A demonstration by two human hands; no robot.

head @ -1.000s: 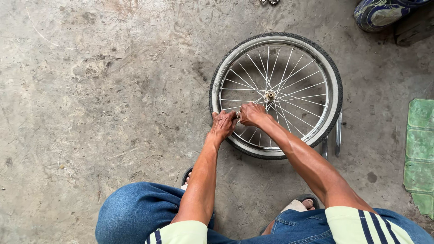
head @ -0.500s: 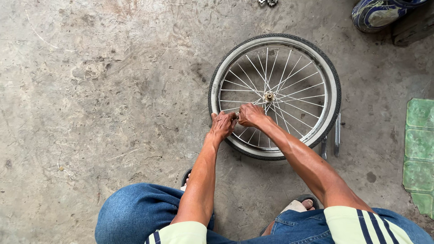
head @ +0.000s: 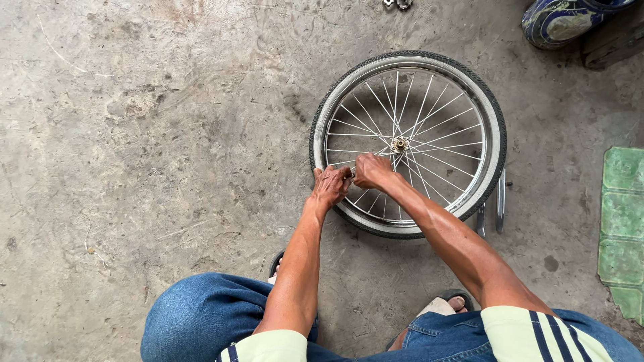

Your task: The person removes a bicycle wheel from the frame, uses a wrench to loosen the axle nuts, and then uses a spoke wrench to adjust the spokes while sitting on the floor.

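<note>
Concrete floor [head: 168, 134], bicycle wheel [head: 408, 143] lying flat on it. Left hand [head: 330, 188] grips the near rim; right hand [head: 371, 171] is closed around spokes beside the hub [head: 400, 144].

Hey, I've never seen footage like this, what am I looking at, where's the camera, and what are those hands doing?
The camera sits on a person's head and looks down at their own knees and arms. They crouch over a concrete floor. A bicycle wheel lies flat on it. The left hand grips the near rim, and the right hand is closed among the spokes beside it; what it pinches is too small to tell. Two metal levers lie by the wheel, and a green tile is at the right.
</note>
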